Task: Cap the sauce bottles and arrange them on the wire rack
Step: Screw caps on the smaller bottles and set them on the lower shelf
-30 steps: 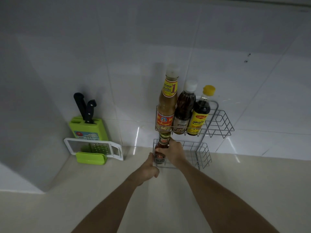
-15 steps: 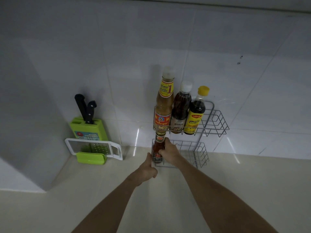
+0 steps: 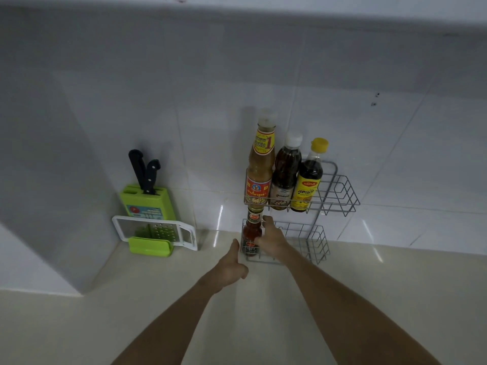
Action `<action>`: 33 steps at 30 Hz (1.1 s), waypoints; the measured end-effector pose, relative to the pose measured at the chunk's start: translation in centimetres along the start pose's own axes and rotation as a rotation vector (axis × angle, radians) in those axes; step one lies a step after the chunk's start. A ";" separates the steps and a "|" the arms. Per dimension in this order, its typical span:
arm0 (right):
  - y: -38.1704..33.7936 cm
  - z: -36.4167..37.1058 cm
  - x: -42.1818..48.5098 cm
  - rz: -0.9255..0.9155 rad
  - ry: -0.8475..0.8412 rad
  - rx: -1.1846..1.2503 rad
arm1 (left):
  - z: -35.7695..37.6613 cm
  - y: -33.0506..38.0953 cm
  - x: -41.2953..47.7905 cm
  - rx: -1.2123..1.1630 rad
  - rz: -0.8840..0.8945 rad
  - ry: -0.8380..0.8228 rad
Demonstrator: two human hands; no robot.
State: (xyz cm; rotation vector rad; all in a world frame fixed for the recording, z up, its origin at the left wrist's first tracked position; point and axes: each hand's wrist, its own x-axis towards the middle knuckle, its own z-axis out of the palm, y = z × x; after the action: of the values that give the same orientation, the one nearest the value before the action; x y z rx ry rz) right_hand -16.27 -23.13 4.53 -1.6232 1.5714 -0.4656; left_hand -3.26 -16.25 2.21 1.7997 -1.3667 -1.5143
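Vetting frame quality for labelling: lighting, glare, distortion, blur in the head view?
Head view: dim, bluish light overall. Head view: white glare streaks on the glossy wall tiles beside the wire rack. Head view: wide-angle distortion, tile joints lean outward toward the edges. Head view: label of the tall bottle legible; the red sauce bottle in the right hand slightly softer.

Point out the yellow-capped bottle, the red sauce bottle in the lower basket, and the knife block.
yellow-capped bottle (image 3: 311,172): head view, dark body above the label.
red sauce bottle (image 3: 251,232): head view, red body below the neck label.
knife block (image 3: 147,200): head view, green front face.
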 end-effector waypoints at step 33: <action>8.5 -1.0 -29.5 -0.757 -0.012 -0.743 | 16.4 -10.7 -19.4 -0.125 0.324 -0.127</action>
State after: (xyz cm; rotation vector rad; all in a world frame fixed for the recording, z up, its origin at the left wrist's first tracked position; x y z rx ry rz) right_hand -27.16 5.48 6.68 -2.8000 1.1144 -0.2457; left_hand -12.31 9.46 -1.94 1.3507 -1.5025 -1.5189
